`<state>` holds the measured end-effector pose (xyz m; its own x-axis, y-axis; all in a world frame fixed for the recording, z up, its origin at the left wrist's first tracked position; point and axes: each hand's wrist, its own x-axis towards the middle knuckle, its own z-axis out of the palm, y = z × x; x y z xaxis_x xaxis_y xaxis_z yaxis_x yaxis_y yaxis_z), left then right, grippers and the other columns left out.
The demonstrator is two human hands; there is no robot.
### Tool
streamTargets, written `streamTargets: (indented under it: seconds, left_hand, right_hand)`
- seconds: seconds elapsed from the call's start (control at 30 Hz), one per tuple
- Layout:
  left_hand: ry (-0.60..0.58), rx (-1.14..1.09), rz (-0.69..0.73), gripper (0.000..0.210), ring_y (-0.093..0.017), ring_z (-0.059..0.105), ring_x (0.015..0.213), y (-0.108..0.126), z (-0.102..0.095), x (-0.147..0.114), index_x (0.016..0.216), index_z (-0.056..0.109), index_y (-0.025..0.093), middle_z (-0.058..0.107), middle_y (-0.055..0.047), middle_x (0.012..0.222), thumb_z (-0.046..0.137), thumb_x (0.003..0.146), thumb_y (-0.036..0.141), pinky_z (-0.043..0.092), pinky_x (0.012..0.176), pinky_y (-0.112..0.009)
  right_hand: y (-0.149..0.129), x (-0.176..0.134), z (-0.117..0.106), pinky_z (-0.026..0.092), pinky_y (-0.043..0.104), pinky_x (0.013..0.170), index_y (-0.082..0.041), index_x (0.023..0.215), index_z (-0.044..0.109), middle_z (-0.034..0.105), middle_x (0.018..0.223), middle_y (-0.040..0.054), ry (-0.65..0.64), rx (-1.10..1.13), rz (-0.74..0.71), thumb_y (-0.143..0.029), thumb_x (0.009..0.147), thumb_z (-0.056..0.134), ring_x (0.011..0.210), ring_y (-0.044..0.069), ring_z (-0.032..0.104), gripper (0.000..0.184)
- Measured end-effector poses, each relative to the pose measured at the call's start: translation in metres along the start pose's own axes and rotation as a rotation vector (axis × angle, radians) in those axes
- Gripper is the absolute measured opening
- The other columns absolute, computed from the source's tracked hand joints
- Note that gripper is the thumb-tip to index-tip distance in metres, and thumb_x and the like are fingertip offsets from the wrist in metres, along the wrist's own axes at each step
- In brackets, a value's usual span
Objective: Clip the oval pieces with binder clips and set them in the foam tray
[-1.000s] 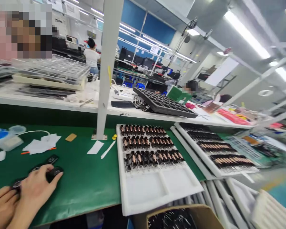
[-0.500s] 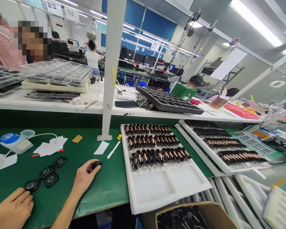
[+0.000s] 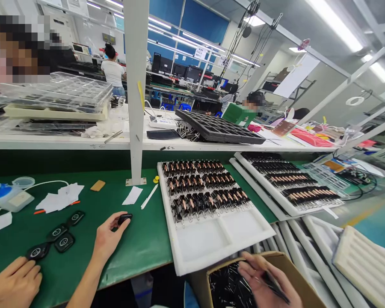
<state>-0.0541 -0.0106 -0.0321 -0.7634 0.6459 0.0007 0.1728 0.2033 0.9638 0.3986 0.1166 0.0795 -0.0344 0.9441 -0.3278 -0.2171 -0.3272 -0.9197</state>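
My left hand (image 3: pixel 111 234) is closed on a small black device (image 3: pixel 124 218), pinched between thumb and fingers just over the green mat. My right hand (image 3: pixel 268 280) is over the cardboard box (image 3: pixel 290 261), holding a dark slim object (image 3: pixel 276 287) of unclear kind. Inside the box lie many black binder clips (image 3: pixel 226 284). Left of my left hand, several black rounded-square devices with round white marks (image 3: pixel 64 242) rest on the mat. Another person's hand (image 3: pixel 17 280) touches the nearest of these.
A white foam tray (image 3: pixel 208 244) carries rows of clipped black and copper-coloured pieces; a second tray (image 3: pixel 295 188) stands right of it. A white post (image 3: pixel 136 102) rises behind the mat. White pen (image 3: pixel 149 196), paper slip (image 3: pixel 132 195) and tan sponge (image 3: pixel 98 185) lie nearby. Foam trays (image 3: pixel 311 261) lean at right.
My right hand has come into view over the box with the dark slim object. The view has turned slightly right. My left hand keeps its pinch on the black device.
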Motion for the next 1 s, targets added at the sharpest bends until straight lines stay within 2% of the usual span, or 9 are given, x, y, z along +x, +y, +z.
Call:
streamTargets:
  seconds: [0.07, 0.17, 0.23, 0.3, 0.5, 0.67, 0.8, 0.9, 1.0]
  left_hand:
    - [0.011, -0.011, 0.008, 0.049, -0.025, 0.073, 0.083, 0.003, 0.0, -0.001, 0.106, 0.075, 0.021, 0.079, -0.009, 0.098, 0.077, 0.074, 0.058, 0.058, 0.082, -0.038]
    - [0.024, -0.025, 0.024, 0.05, -0.025, 0.074, 0.08, 0.008, -0.001, -0.002, 0.104, 0.075, 0.02, 0.08, -0.01, 0.096, 0.078, 0.072, 0.06, 0.06, 0.079, -0.038]
    - [0.032, -0.057, 0.019, 0.051, -0.025, 0.074, 0.078, 0.014, 0.0, -0.002, 0.101, 0.075, 0.02, 0.079, -0.009, 0.093, 0.079, 0.07, 0.061, 0.061, 0.077, -0.038]
    - [0.033, -0.131, -0.008, 0.054, -0.024, 0.074, 0.072, 0.022, 0.0, -0.003, 0.099, 0.075, 0.019, 0.079, -0.009, 0.088, 0.082, 0.066, 0.061, 0.061, 0.073, -0.038]
    - [-0.042, -0.444, -0.147, 0.056, -0.022, 0.072, 0.07, 0.049, 0.004, -0.017, 0.107, 0.075, 0.013, 0.079, -0.01, 0.089, 0.087, 0.067, 0.05, 0.06, 0.068, -0.035]
    - [-0.073, -0.575, -0.208, 0.046, -0.021, 0.072, 0.073, 0.054, 0.006, -0.029, 0.106, 0.075, 0.015, 0.078, -0.008, 0.093, 0.087, 0.071, 0.042, 0.059, 0.068, -0.033]
    - [-0.096, -0.591, -0.213, 0.047, -0.019, 0.07, 0.07, 0.046, 0.009, -0.034, 0.109, 0.075, 0.017, 0.078, -0.006, 0.089, 0.087, 0.071, 0.042, 0.059, 0.068, -0.032]
    - [-0.121, -0.657, -0.236, 0.045, -0.017, 0.069, 0.066, 0.042, 0.013, -0.036, 0.107, 0.074, 0.017, 0.077, -0.005, 0.083, 0.089, 0.069, 0.038, 0.057, 0.066, -0.029]
    - [-0.14, -0.699, -0.261, 0.044, -0.016, 0.069, 0.066, 0.045, 0.016, -0.037, 0.103, 0.075, 0.016, 0.077, -0.005, 0.08, 0.091, 0.067, 0.036, 0.056, 0.065, -0.026]
  right_hand:
    - [0.005, -0.001, 0.044, 0.043, 0.034, 0.044, -0.021, 0.07, 0.068, 0.07, 0.086, 0.0095, -0.23, -0.13, 0.096, -0.058, 0.078, 0.066, 0.047, 0.014, 0.048, 0.038]
    - [0.009, 0.004, 0.098, 0.028, 0.026, 0.044, -0.02, 0.063, 0.06, 0.049, 0.062, -0.0009, -0.396, -0.294, 0.045, -0.058, 0.081, 0.066, 0.048, 0.01, 0.032, 0.043]
    - [0.005, 0.009, 0.126, 0.03, 0.026, 0.049, -0.02, 0.062, 0.059, 0.04, 0.058, -0.0033, -0.426, -0.29, -0.061, -0.054, 0.079, 0.068, 0.053, 0.011, 0.032, 0.04]
    - [0.002, 0.01, 0.151, 0.036, 0.027, 0.054, -0.019, 0.059, 0.058, 0.048, 0.063, -0.0007, -0.502, -0.208, -0.107, -0.049, 0.078, 0.068, 0.057, 0.013, 0.038, 0.036]
    - [0.029, 0.003, 0.218, 0.052, 0.035, 0.08, -0.019, 0.073, 0.069, 0.066, 0.078, 0.0052, -0.857, -0.138, 0.06, -0.046, 0.085, 0.066, 0.079, 0.02, 0.064, 0.03]
    - [0.07, 0.008, 0.234, 0.051, 0.03, 0.073, -0.021, 0.082, 0.063, 0.064, 0.076, 0.0001, -0.929, -0.37, -0.061, -0.063, 0.09, 0.059, 0.072, 0.016, 0.063, 0.043]
    - [0.09, 0.015, 0.23, 0.05, 0.029, 0.067, -0.023, 0.086, 0.053, 0.063, 0.072, -0.0041, -0.899, -0.264, -0.004, -0.054, 0.078, 0.079, 0.066, 0.014, 0.062, 0.041]
    - [0.097, 0.018, 0.228, 0.052, 0.029, 0.067, -0.023, 0.096, 0.056, 0.067, 0.081, -0.0019, -0.889, -0.247, 0.032, -0.047, 0.07, 0.087, 0.07, 0.015, 0.065, 0.047]
    - [0.098, 0.018, 0.227, 0.049, 0.028, 0.059, -0.019, 0.095, 0.063, 0.065, 0.073, -0.0013, -0.887, -0.347, 0.014, -0.051, 0.076, 0.079, 0.061, 0.014, 0.062, 0.04]
